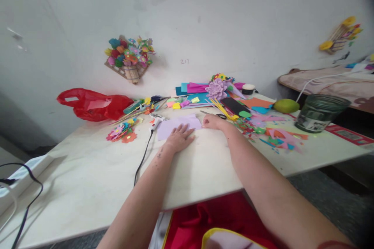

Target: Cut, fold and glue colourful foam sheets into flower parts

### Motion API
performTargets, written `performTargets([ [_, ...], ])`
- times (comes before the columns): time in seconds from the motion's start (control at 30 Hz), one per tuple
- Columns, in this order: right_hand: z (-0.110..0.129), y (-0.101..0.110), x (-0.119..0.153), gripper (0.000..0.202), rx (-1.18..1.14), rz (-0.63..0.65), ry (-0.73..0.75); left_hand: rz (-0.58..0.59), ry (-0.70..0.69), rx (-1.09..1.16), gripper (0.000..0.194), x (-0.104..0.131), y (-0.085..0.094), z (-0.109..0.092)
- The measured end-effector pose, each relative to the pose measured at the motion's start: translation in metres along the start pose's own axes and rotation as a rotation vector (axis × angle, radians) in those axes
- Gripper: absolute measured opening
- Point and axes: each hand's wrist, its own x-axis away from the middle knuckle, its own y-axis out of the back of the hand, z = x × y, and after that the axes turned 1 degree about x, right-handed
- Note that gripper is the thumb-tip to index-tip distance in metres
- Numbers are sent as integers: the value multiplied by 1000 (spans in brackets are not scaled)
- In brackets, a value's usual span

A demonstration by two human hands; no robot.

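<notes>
A light purple sheet (166, 127) lies on the table before me. My left hand (179, 138) rests flat on its right part, fingers spread. At the sheet's right edge is my right hand (212, 121), its fingers curled together in a pinch; what they hold, if anything, is too small to make out. Just behind that hand lie scissors (222, 116), partly hidden by it. A white hot glue gun (156, 122) lies against the sheet's left side, its black cord running toward me.
Foam flowers (121, 131) and a red plastic bag (93, 105) are at left. Toward the back lie coloured sheets (198, 87), a purple flower (216, 88) and a phone (234, 106). Scraps (282, 138), a yellow-green fruit (286, 105) and a glass jar (321, 113) stand right. A power strip (32, 169) sits left.
</notes>
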Motion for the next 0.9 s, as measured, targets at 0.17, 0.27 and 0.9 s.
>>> performTargets([
  [0.17, 11, 1, -1, 11, -108, -205, -41, 9, 16, -12, 56, 0, 0, -1],
  [0.27, 30, -3, -2, 14, -461, -113, -61, 20, 30, -20, 58, 0, 1, -2],
  [0.9, 41, -34, -15, 12, -321, -31, -18, -25, 329, 6, 52, -4, -1, 2],
])
